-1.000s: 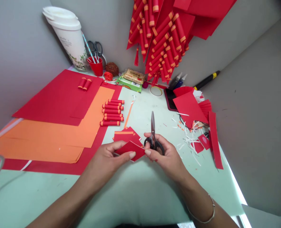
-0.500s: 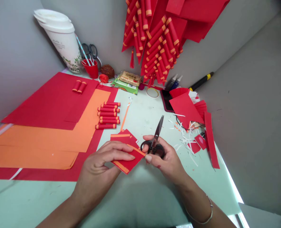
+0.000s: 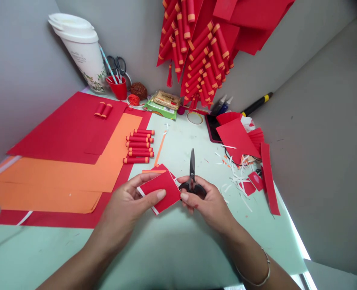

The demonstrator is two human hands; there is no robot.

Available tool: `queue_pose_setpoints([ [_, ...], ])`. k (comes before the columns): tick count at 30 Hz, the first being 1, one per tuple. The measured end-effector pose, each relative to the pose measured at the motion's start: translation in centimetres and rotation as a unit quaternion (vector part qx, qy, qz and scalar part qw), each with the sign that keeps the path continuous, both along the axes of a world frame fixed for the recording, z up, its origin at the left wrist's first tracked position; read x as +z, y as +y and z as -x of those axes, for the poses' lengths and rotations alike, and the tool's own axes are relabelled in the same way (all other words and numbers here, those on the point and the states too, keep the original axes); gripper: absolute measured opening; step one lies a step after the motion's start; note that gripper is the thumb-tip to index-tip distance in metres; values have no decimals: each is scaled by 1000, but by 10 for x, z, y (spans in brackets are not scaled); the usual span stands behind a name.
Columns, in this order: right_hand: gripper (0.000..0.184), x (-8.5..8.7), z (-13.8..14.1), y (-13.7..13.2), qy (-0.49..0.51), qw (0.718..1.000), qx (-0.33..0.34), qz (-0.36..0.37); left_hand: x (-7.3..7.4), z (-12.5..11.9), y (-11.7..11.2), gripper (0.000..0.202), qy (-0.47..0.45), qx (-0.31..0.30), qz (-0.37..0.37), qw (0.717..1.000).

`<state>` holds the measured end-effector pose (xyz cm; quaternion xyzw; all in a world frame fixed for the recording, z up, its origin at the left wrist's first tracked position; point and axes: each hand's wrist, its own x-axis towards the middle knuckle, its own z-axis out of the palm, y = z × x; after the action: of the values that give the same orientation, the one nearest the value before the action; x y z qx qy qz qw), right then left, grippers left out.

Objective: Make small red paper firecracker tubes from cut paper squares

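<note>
My left hand (image 3: 129,201) pinches a small red paper square (image 3: 162,190) between thumb and fingers, its plain red side up with a white strip along its left edge. My right hand (image 3: 202,199) grips black-handled scissors (image 3: 192,177), blades shut and pointing away from me; its thumb touches the square's right edge. Just behind the square lie more small red pieces with orange strips (image 3: 157,170) on the pale green table (image 3: 178,249).
Large red sheets (image 3: 69,129) and orange sheets (image 3: 60,177) cover the left. A row of red paper rolls (image 3: 138,146) lies beside them. Red offcuts and white scraps (image 3: 241,161) sit at the right. Paper cups (image 3: 83,48), a red pot of scissors (image 3: 118,82) and hanging red rolls (image 3: 196,52) stand at the back.
My left hand turned the red square from its orange-striped side to its plain side and raised it. The scissors swung from tilted right back to pointing straight away.
</note>
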<state>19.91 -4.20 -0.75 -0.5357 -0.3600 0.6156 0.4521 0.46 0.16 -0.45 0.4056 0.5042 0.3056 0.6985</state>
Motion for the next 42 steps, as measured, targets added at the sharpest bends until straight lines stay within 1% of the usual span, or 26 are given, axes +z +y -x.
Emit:
queue_pose_setpoints([
  [3,35,-2,2,-1,7,1000,0,0,4,-5,-2,33,-104,-27,45,993],
  [5,36,-3,0,-2,-7,1000,17,1,7,-7,-3,27,-129,-41,65,989],
  [6,37,-2,-1,-2,-23,999,32,-3,8,-7,-3,27,-129,-38,71,988],
  [10,47,2,-14,-6,-92,991,92,-33,6,-3,1,27,-102,25,53,993],
  [14,42,4,-29,-6,-108,986,127,-33,7,1,7,27,-95,90,43,991],
  [17,39,5,-36,-5,-120,981,151,-33,11,1,9,27,-110,107,51,987],
  [21,43,11,-40,-5,-126,976,175,-17,13,1,10,25,-118,123,40,985],
  [23,43,14,-42,-5,-137,973,185,-19,13,1,10,26,-119,118,38,985],
  [26,42,17,-43,-6,-172,966,193,-27,12,1,9,26,-127,118,33,984],
  [29,43,19,-42,-5,-194,963,187,-30,12,1,9,23,-127,124,30,984],
  [32,46,19,-42,-4,-206,961,180,-30,13,0,10,21,-135,134,33,981],
  [35,49,20,-43,-4,-216,959,184,-23,13,0,10,24,-140,145,38,979],
  [42,47,20,-44,-3,-225,955,190,-30,11,2,8,24,-155,140,40,977],
])
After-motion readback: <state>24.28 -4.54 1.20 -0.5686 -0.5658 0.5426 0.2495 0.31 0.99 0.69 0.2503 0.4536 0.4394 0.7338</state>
